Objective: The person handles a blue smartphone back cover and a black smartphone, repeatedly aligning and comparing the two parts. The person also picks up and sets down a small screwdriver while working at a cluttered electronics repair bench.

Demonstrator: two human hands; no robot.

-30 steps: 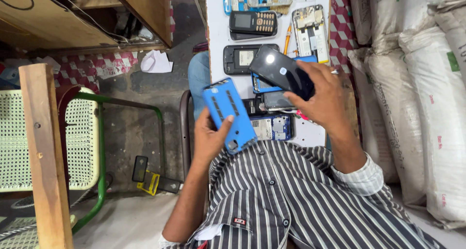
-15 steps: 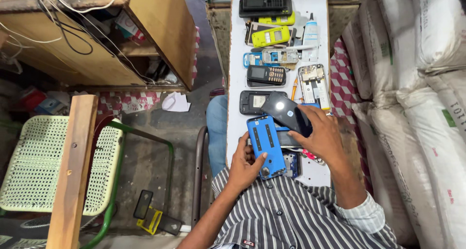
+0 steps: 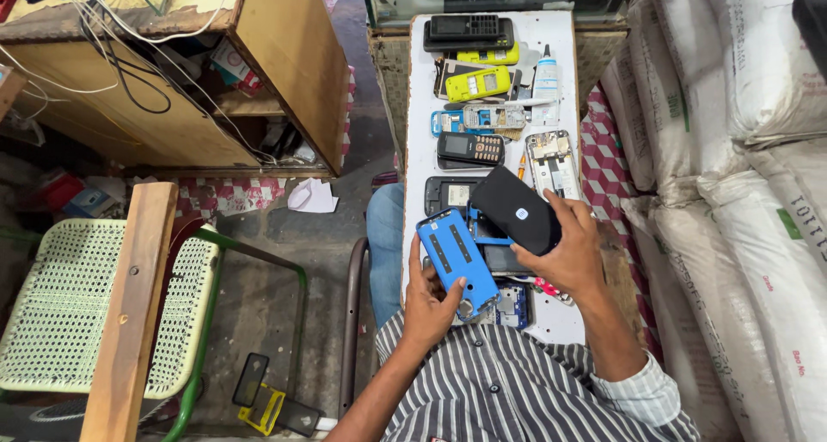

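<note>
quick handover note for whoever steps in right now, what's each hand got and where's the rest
Left hand: grip on the blue phone cover, inner side up.
Right hand: grip on the black phone, held over the white board.
On the board: keypad phone, yellow phone, bare circuit boards, a small white bottle.
Done: cover and phone are apart.
Left: the two are not joined; other phones lie open.

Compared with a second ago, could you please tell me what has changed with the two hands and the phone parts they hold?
Little has changed in the grips: the left hand still holds the blue phone back cover, and the right hand still holds the black phone. Both now sit lower in the picture as the view has risen, showing more of the white board, with the yellow phone and white bottle.
</note>
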